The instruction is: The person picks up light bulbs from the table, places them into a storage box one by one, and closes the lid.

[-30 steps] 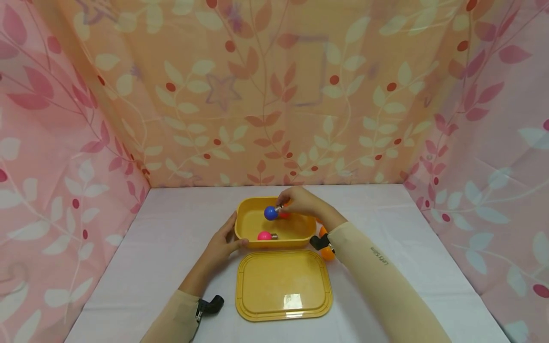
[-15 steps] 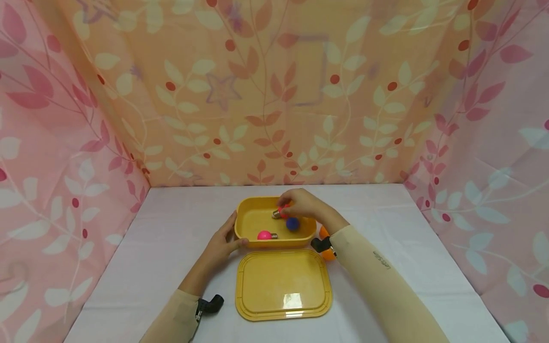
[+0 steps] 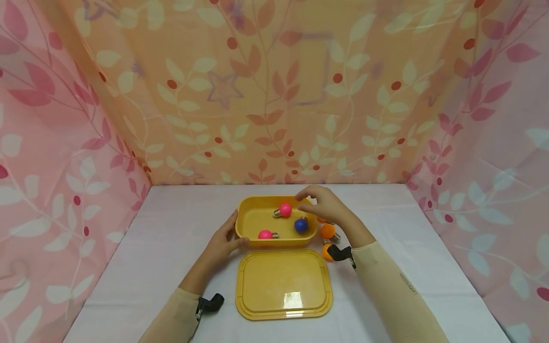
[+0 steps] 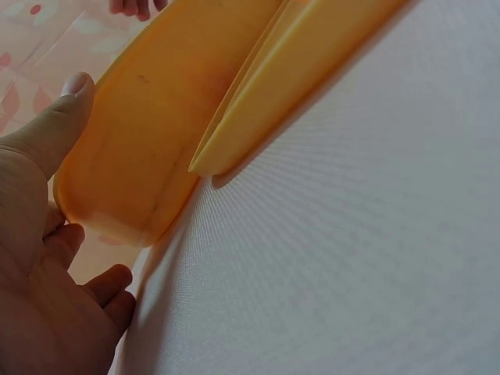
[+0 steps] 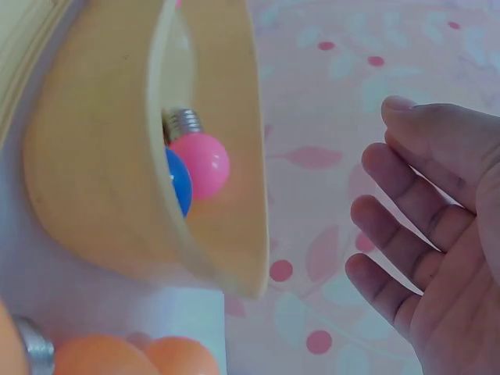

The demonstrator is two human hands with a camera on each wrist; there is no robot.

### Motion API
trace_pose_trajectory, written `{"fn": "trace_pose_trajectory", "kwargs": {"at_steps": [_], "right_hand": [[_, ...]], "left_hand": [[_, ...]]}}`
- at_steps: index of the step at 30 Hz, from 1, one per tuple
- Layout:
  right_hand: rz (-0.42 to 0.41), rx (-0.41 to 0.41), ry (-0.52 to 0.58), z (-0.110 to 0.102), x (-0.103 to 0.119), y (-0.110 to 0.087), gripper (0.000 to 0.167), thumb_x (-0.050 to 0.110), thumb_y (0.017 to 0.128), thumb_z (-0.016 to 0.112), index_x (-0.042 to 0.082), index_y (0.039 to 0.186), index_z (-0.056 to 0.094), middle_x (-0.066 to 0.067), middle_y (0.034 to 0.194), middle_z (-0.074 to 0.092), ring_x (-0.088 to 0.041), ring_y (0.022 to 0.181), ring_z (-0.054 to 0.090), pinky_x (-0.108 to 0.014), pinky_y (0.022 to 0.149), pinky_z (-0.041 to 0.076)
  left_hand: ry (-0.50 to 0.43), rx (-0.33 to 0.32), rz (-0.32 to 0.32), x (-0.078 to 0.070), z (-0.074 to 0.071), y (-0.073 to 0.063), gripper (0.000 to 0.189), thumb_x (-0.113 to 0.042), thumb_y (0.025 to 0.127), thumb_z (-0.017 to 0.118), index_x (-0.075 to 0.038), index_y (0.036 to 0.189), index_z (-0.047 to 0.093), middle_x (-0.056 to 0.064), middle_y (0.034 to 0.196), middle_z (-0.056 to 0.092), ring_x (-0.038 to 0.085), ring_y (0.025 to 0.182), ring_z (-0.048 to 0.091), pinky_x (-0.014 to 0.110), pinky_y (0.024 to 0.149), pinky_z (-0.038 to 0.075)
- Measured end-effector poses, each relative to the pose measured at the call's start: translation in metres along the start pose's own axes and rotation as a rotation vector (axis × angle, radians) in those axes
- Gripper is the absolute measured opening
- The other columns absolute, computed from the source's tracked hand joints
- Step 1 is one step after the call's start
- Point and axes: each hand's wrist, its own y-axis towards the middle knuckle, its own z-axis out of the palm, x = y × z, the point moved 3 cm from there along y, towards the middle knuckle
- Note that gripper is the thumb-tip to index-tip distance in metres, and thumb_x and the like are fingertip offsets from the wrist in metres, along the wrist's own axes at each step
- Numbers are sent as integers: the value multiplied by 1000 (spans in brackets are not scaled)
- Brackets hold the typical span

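Note:
A yellow plastic box stands on the table, and my left hand grips its left end, thumb against the near side and fingers around the corner. Inside it lie two pink light bulbs, one pink bulb towards the back and another pink bulb by the near wall. A blue light bulb sits at the right end. My right hand hovers over the box's right end, holding nothing. In the right wrist view its fingers are loosely bent and apart from the box.
The yellow lid lies flat in front of the box. Several orange light bulbs rest on the white tablecloth just right of the box, partly under my right wrist. Patterned cloth walls enclose the back and sides.
The blue bulb went from my right fingers into the box's right end. The back pink bulb came into view as my right hand withdrew rightwards. My left hand stayed on the box.

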Motion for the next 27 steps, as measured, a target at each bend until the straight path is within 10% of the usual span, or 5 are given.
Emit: {"fn": "trace_pose_trajectory", "kwargs": {"at_steps": [27], "right_hand": [[11,-197,90,-6,-23,-79,25,27,92,80,25,116,74,9,119,69,-20,120,60,-56,110,46]], "left_hand": [[-12,-16,9,2,1,0,100,-37,88,80,-27,165,18,-5,171,16,22,159,14,47,128,17]]}}
